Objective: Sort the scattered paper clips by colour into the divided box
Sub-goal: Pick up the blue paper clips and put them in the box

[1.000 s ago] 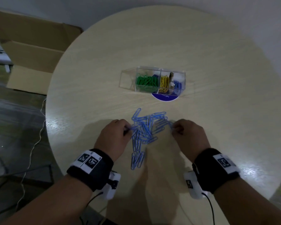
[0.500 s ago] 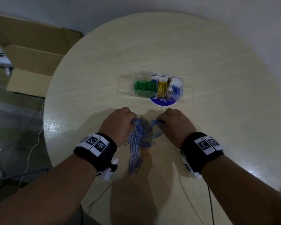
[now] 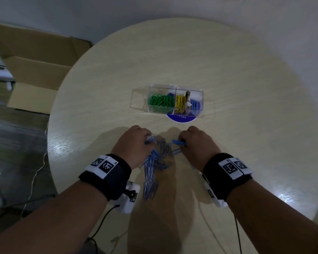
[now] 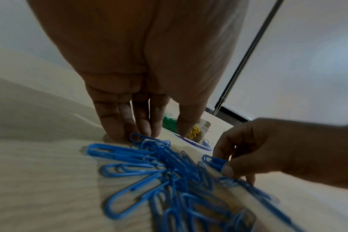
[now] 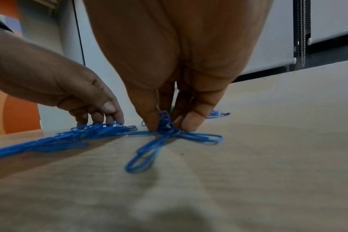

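On the round table (image 3: 228,74), between the near edge and the divided box (image 3: 174,102), a loose heap of blue clips (image 3: 154,162) lies under both hands. The left hand (image 3: 134,145) stands with fingertips (image 4: 127,130) down on the far edge of the heap, fingers nearly straight and close together, pressing rather than holding. The right hand (image 3: 196,143) has its fingertips (image 5: 191,120) drawn together on a small cluster of clips (image 5: 165,135) at the heap's right side, thumb and fingers pinching it against the tabletop.

Risks, as judged from this arrangement: the clips are interlocked, so a lifted cluster may drag a trailing string that drops short of the box or catches its wall. A sweep along the table toward the box could push clips against its outer wall rather than in. Stragglers nearest the person, behind both wrists, may be left out of the gather.

The clips are thin, plastic-coated wire loops, uniformly bright blue, overlapping at many angles. The box is clear and open-topped; green clips (image 3: 161,101) fill its left compartment, yellow clips (image 3: 180,104) sit right of the divider, and some blue ones (image 3: 195,105) lie at the far right. A round blue disc (image 3: 181,118) shows beneath its near edge.
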Available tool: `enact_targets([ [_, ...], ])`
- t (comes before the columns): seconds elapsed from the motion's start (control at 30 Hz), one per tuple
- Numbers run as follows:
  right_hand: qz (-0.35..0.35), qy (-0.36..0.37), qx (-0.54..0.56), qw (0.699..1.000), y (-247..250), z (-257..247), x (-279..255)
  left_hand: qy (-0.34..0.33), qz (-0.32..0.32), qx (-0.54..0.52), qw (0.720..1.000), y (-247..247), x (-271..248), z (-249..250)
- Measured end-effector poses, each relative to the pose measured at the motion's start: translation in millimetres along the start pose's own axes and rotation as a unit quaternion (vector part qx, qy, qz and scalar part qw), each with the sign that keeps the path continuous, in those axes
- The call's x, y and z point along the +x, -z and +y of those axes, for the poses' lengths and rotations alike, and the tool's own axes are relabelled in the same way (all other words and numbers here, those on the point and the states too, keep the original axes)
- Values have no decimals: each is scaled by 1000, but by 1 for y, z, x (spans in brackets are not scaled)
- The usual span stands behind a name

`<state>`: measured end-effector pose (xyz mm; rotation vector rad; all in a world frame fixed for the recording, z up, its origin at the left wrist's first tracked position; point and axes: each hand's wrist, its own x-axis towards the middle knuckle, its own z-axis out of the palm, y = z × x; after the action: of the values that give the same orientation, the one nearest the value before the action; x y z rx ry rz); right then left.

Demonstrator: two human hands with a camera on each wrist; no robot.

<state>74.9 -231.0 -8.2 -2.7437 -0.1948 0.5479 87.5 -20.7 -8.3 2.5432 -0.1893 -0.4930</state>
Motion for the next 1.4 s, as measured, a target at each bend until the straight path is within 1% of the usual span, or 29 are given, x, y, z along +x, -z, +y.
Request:
enact_targets([
  [0.07, -2, -3, -8, 1000, 2, -1, 1, -1, 10, 50, 999, -1, 3, 3],
  [0.13, -2, 1, -23, 1000, 3, -4, 1, -18, 4, 116, 993, -4, 5, 7],
  [0.27, 1, 4, -44, 999, 2, -9, 5, -24, -19, 157, 987, -4, 9, 11],
  [0.37, 9, -1, -52, 999, -1, -10, 3, -41, -36, 207, 977, -3, 8, 15],
  [0.47, 32, -11, -30, 999, -3, -3, -5, -67, -51, 275, 958, -5, 4, 18],
  [0.53, 53, -30, 12, 998, 0, 5, -12, -80, -50, 296, 951, -5, 4, 19],
  [0.6, 84, -52, 62, 993, 7, 13, -18, -89, -43, 275, 956, -3, 8, 18],
  [0.63, 105, -63, 87, 989, 12, 17, -20, -95, -37, 246, 964, 0, 11, 19],
  [0.7, 143, -86, 136, 977, 23, 26, -23, -96, -17, 158, 983, 8, 16, 25],
  [0.77, 173, -112, 170, 964, 33, 35, -24, -74, 29, 51, 996, 16, 22, 40],
  [0.83, 197, -131, 191, 953, 43, 44, -25, -50, 78, -54, 994, 24, 33, 61],
  [0.93, 220, -141, 209, 942, 54, 54, -27, -38, 116, -130, 984, 30, 61, 93],
  [1.03, 230, -148, 224, 935, 59, 61, -27, -26, 140, -147, 979, 30, 89, 119],
  [1.1, 230, -153, 226, 934, 61, 64, -27, -28, 142, -138, 980, 29, 102, 133],
  [1.13, 230, -156, 227, 933, 62, 66, -27, -34, 133, -127, 982, 26, 108, 137],
  [1.23, 232, -160, 230, 932, 65, 68, -24, -39, 69, -59, 995, 18, 119, 141],
  [1.27, 231, -159, 228, 933, 67, 68, -21, -38, 61, -44, 996, 16, 120, 140],
  [1.33, 228, -158, 235, 932, 71, 66, -13, -39, 70, -51, 995, 16, 120, 138],
  [1.4, 226, -158, 244, 930, 75, 63, 1, -30, 97, -94, 990, 22, 117, 133],
])
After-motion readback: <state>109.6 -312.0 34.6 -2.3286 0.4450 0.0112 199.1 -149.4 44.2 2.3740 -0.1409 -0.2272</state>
